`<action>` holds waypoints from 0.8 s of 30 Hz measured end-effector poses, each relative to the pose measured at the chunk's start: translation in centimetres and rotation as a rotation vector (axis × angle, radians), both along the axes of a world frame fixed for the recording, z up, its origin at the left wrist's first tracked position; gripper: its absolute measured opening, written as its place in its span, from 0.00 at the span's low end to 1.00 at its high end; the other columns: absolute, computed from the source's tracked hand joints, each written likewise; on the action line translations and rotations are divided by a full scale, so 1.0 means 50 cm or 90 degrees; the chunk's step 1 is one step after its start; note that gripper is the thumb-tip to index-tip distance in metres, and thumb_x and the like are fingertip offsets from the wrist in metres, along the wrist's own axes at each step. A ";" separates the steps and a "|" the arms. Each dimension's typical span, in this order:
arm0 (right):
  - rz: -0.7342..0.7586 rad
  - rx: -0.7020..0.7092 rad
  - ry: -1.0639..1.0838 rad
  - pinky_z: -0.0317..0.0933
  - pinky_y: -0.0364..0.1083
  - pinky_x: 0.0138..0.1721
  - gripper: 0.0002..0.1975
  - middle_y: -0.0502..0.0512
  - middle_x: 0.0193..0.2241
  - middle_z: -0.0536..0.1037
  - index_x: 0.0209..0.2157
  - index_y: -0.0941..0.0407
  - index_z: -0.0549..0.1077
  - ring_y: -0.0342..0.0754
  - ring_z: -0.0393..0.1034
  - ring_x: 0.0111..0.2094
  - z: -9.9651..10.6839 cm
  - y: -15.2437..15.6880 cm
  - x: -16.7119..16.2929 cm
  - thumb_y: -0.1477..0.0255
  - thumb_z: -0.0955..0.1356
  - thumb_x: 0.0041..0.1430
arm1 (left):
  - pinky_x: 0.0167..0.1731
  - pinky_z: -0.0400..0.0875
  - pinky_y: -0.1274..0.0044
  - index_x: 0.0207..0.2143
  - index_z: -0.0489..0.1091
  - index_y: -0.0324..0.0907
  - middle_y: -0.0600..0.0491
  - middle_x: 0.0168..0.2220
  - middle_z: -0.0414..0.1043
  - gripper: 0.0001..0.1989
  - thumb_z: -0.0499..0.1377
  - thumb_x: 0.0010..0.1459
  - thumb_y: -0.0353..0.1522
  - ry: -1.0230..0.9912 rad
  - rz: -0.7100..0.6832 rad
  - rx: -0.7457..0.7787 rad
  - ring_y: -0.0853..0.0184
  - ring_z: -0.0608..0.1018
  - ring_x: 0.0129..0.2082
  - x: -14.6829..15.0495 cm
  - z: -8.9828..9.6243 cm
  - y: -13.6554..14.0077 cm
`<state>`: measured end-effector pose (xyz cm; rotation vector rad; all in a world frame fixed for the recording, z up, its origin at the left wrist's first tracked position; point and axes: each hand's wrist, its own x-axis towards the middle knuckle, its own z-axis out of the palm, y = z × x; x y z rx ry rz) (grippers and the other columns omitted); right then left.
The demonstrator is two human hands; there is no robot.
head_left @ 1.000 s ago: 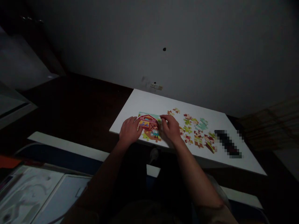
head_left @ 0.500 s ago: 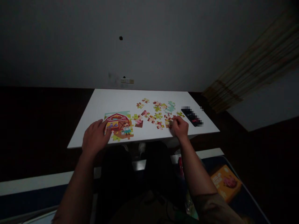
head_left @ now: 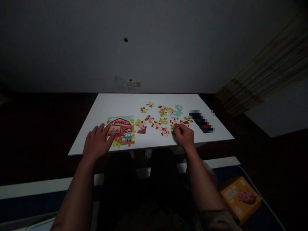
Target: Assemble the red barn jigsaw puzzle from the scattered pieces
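Note:
My left hand (head_left: 98,141) lies with fingers apart at the left edge of a joined jigsaw section (head_left: 126,130), its thumb and fingertips touching it. This section shows a red barn and a figure in a blue-green apron. On the right, my right hand (head_left: 184,135) is closed, its thumb and index finger pinched at a puzzle piece (head_left: 172,129) that they partly hide. Between the hands lie pig pieces (head_left: 141,128) and brown-and-white pieces (head_left: 156,124). Light-green pieces (head_left: 163,121) and pale teal pieces (head_left: 177,111) are farther back.
The white table (head_left: 117,104) stands near a grey wall with a socket strip (head_left: 133,84). A dark, pixelated object (head_left: 201,122) lies at the table's right. An orange puzzle box (head_left: 240,199) rests on the dark blue seat at lower right. Small pieces (head_left: 144,110) lie toward the back.
The camera view has shifted slightly. My right hand has moved a little toward the near edge and covers more of the pieces there. My left hand remains at the barn section.

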<state>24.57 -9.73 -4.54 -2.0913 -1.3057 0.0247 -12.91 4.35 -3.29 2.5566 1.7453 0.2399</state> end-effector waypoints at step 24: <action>0.019 0.061 -0.020 0.62 0.47 0.35 0.14 0.53 0.28 0.78 0.36 0.53 0.76 0.50 0.71 0.29 -0.016 0.006 0.004 0.67 0.60 0.58 | 0.60 0.51 0.57 0.65 0.51 0.46 0.48 0.65 0.51 0.29 0.43 0.64 0.45 0.001 0.004 0.010 0.51 0.54 0.64 -0.008 -0.012 0.005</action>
